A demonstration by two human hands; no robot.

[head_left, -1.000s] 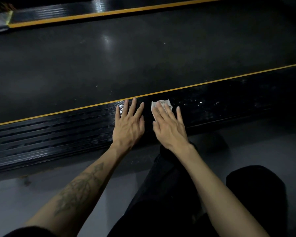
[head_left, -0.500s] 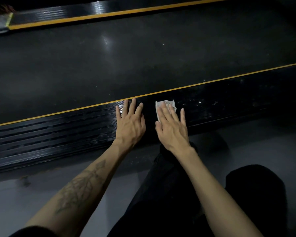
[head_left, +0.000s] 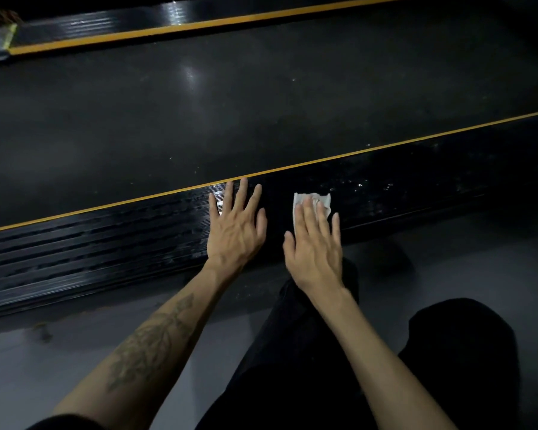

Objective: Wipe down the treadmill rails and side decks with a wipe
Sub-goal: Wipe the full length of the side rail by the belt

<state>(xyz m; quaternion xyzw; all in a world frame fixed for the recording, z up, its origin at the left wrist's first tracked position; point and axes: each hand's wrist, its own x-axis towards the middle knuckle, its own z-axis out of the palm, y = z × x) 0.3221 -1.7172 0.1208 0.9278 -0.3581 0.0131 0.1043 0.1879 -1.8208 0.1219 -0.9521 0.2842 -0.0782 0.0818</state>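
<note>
The near side deck (head_left: 401, 193), a glossy black ribbed strip edged by a thin yellow line (head_left: 385, 148), runs across the view between the wide dark treadmill belt (head_left: 230, 113) and the grey floor (head_left: 28, 367); a second black ribbed rail with a yellow stripe (head_left: 199, 13) lies along the belt's far side; the person's black-trousered knees (head_left: 323, 352) fill the lower right, one knee just below the right wrist. The left hand (head_left: 235, 226) lies flat on the deck, fingers straight and spread, holding nothing, its fingertips near the yellow line; the right hand (head_left: 316, 246) presses straight fingers onto a small crumpled white wipe (head_left: 312, 201), which lies on the deck just beside the left hand and shows beyond the fingertips; pale specks dot the deck to the wipe's right. Compared with a second ago, the right hand and wipe have slid rightward along the deck, widening the gap between the hands; the left hand has kept its place.
</note>
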